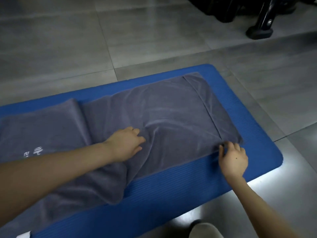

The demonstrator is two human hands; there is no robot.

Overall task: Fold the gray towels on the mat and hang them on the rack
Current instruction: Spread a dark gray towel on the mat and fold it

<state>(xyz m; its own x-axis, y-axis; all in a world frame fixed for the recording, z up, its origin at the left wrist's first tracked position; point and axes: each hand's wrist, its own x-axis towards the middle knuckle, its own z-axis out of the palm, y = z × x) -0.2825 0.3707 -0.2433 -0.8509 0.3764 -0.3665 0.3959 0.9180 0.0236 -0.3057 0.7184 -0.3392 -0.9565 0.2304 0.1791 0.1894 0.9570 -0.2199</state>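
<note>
1. Gray towels: 2. One spread towel (171, 117) mid-mat and one second towel (42, 127) at the left end. They overlap, and the exact boundary under the forearm can't be made out.
2. Mat (188, 182): 1, blue.
3. Hands: 2, left hand (127, 143) and right hand (233, 160).
4. White lettering patch (34, 151): 1, on the second towel.
5. Stitched band (205, 107): 1, across the right end of the spread towel.
6. Black frame foot (259, 32): 1, top right. The dark gear behind it is too dim to count.
7. Floor tiles (51, 48): several, cut off by the frame edges, so no firm count.
8. Pale shape (205, 230) at the bottom edge: 1, unidentifiable.
</note>
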